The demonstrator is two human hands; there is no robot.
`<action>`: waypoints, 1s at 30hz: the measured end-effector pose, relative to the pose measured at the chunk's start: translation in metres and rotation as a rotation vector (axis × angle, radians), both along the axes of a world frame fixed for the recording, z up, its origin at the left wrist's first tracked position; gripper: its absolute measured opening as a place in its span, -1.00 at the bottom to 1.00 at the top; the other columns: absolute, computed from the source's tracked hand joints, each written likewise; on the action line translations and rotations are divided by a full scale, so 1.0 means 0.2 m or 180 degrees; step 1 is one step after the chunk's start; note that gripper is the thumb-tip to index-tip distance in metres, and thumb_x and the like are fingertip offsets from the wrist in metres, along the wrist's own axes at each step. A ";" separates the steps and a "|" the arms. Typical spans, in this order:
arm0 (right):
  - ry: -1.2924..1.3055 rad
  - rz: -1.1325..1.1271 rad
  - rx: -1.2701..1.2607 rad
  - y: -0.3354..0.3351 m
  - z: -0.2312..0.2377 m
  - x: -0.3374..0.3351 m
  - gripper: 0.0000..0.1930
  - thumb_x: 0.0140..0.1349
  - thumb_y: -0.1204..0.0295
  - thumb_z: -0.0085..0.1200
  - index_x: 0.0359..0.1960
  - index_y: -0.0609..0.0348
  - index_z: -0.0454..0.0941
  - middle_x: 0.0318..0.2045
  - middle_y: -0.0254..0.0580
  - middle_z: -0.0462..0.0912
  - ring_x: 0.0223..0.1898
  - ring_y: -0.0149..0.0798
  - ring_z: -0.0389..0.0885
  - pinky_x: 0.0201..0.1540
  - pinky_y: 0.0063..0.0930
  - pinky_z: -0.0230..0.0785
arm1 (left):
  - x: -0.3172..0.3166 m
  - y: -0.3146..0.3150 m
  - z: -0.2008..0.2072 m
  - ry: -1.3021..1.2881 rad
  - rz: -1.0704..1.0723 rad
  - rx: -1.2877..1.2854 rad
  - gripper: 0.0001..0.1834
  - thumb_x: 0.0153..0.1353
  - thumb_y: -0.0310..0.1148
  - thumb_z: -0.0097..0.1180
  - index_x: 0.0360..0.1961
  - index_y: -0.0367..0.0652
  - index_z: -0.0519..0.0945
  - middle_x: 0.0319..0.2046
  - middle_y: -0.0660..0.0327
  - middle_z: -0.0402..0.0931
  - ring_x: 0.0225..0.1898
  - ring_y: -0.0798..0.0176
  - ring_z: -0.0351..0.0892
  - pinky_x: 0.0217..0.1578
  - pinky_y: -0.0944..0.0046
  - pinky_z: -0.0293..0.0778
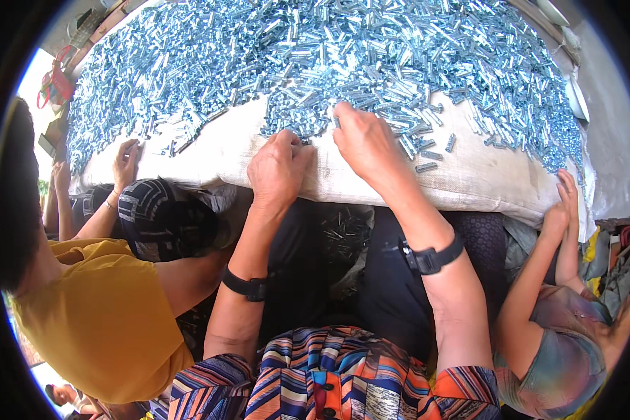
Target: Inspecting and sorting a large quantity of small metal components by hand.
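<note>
Small shiny metal tubes (315,49) lie in a broad heap over a pale cloth-covered table. At the heap's near edge, my left hand (278,168) is closed, thumb and fingers together by the cloth (357,185); what it holds, if anything, is too small to make out. To its right and slightly farther out, my right hand (365,143) pinches a small metal tube (337,122), partly covered by the fingers. Several loose tubes (425,167) are scattered on the cloth right of that hand.
On my left sits a person in a yellow top (105,308), one hand (126,164) at the cloth's edge. Another person's hands (565,199) rest at the table's right end. Below the table edge, between my legs, more metal pieces (346,234) lie in something dark.
</note>
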State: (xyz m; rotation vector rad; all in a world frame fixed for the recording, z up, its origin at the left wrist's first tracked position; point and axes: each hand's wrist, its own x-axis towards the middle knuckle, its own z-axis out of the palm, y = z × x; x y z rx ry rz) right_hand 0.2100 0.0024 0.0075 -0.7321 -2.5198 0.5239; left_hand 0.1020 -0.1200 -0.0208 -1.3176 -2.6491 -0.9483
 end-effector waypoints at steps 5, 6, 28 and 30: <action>-0.0534 -0.0036 0.0056 0.03 -0.03 -0.10 -0.85 0.09 0.50 -0.04 -0.31 0.30 0.37 -0.43 0.18 0.59 -0.33 0.23 0.57 -0.29 0.05 0.39 | 0.00 0.05 0.03 0.0057 0.0148 -0.0269 -0.68 -0.01 -0.13 0.25 -0.41 -0.17 0.56 -0.52 0.10 0.56 -0.43 0.02 0.56 -0.37 0.07 0.41; -0.0636 -0.0052 -0.0006 0.02 -0.02 -0.11 -0.85 0.07 0.51 -0.04 -0.32 0.30 0.37 -0.43 0.19 0.59 -0.33 0.24 0.57 -0.29 0.05 0.39 | 0.00 0.05 0.03 0.0053 0.0152 -0.0270 -0.68 -0.01 -0.13 0.25 -0.41 -0.17 0.56 -0.52 0.10 0.56 -0.43 0.02 0.56 -0.37 0.07 0.41; 0.2911 -0.0027 -0.4208 -0.26 0.02 0.44 -0.85 0.24 0.42 0.10 -0.37 0.15 0.38 -0.53 -0.37 0.49 -0.54 -0.53 0.47 -0.43 -0.67 0.36 | 0.28 -0.09 0.17 -0.4934 -0.1508 0.1544 -0.91 0.20 -0.48 0.08 -0.26 -0.20 0.51 -0.46 0.24 0.52 -0.47 0.43 0.52 -0.38 0.45 0.47; 0.2945 0.0018 -0.4264 -0.28 0.04 0.45 -0.85 0.25 0.42 0.10 -0.37 0.15 0.37 -0.53 -0.36 0.49 -0.53 -0.53 0.48 -0.42 -0.66 0.37 | 0.30 -0.09 0.18 -0.4949 -0.1616 0.1563 -0.91 0.20 -0.47 0.09 -0.27 -0.20 0.50 -0.47 0.24 0.52 -0.48 0.42 0.52 -0.39 0.45 0.47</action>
